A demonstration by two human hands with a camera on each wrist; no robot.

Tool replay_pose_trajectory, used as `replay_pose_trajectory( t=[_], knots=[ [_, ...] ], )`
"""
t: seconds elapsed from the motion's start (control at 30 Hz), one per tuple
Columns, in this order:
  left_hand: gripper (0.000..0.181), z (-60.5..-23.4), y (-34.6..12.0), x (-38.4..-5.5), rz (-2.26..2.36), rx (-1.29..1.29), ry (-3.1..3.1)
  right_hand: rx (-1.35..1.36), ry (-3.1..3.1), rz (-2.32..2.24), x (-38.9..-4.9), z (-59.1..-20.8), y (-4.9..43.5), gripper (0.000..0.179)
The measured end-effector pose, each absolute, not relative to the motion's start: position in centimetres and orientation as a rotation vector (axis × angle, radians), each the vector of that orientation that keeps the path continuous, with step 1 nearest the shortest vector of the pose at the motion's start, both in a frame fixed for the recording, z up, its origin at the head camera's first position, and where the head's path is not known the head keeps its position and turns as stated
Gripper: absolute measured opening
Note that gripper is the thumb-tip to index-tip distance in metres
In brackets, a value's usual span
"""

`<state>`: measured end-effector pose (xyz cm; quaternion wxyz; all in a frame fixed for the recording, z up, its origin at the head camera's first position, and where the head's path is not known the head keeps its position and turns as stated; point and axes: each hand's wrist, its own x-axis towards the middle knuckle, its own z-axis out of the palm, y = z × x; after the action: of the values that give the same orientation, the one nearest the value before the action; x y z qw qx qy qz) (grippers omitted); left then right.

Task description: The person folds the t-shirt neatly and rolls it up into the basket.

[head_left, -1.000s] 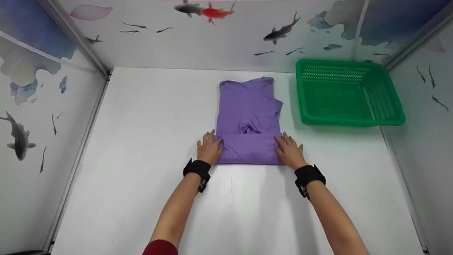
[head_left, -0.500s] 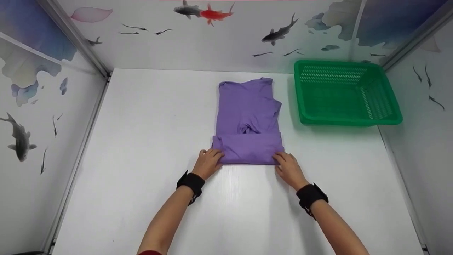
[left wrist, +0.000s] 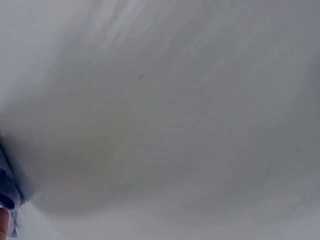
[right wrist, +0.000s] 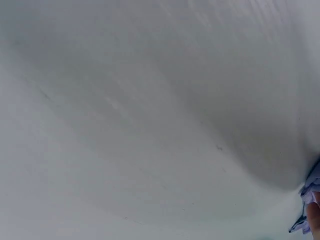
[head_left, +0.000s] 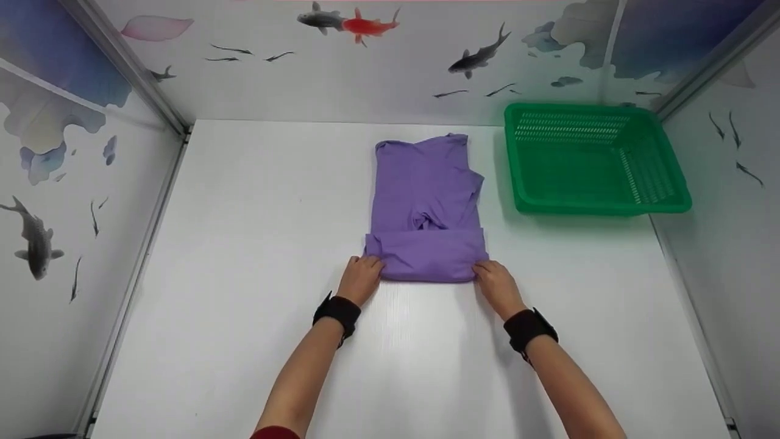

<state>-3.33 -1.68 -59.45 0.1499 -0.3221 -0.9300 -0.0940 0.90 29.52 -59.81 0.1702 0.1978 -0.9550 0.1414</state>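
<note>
A folded purple garment [head_left: 426, 183] lies flat on the white table, its near end turned up into a wide band. My left hand [head_left: 361, 279] pinches the band's near left corner, the thumb hidden under the cloth. At the near right corner, my right hand [head_left: 498, 286] pinches the cloth in the same way. In the left wrist view only a bit of the garment [left wrist: 7, 185] and a fingertip show at the lower left edge. The right wrist view catches a scrap of the garment [right wrist: 311, 182] and a finger at its lower right edge.
A green plastic basket [head_left: 600, 204] with slotted sides stands at the back right, a short gap from the garment. White panels painted with fish enclose the table [head_left: 262, 201] at the back, left and right.
Both hands have slid nearer along the garment's sides, from the upper part of the folded band to its near corners, and now pinch the cloth there. The band's near edge has lifted slightly.
</note>
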Motion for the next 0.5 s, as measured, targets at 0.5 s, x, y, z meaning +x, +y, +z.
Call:
replay_pose_trajectory(
  t=[0.5],
  knots=[
    [0.017,-58.6,-2.8,-2.2,-0.359,-1.045,-2.68,0.604,-2.75,0.56,3.1,-59.2,30.2,0.017]
  ],
)
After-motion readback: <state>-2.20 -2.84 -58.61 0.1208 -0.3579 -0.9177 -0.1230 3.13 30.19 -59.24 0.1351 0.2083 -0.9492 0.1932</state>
